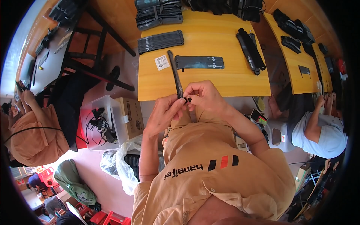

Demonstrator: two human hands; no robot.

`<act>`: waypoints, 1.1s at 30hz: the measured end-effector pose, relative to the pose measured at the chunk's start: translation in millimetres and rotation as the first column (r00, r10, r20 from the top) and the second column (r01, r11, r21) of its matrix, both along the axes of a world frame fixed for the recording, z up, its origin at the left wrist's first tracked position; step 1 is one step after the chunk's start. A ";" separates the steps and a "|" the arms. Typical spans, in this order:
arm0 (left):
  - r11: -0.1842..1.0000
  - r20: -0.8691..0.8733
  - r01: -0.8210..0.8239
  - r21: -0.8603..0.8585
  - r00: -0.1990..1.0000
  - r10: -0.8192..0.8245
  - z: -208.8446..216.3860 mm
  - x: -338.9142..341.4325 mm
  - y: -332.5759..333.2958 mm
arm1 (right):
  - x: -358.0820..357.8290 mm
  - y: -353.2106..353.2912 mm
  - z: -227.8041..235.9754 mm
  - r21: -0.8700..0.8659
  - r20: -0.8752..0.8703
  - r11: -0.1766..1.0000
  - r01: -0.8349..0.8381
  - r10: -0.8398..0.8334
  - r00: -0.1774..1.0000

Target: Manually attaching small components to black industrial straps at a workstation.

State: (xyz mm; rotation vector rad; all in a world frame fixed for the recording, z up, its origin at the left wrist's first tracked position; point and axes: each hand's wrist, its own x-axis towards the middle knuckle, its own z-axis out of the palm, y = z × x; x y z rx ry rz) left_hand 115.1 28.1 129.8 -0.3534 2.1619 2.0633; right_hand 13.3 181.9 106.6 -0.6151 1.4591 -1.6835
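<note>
Just over the near edge of the yellow table, both hands work on the near end of a long, narrow black strap. Its far part stretches out across the tabletop. My left hand is closed round the strap's near end, thumb on top. In a pinch, my right hand grips a short black end piece of it; the exact join is hidden by the fingers. Beyond the hands lies a flat dark stack of straps with pale printing. A white label sheet is left of the strap.
Farther back are another strap row and a tall bundled pile. Longer black straps lie at right. A clear bin of black cables stands on the floor at left. People sit working at both sides.
</note>
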 end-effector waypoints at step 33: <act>0.188 0.027 -0.151 0.970 0.841 0.540 12.8 164.9 -76.9 | -138.2 158.5 77.6 -0.313 0.139 0.484 0.817 -0.828 0.543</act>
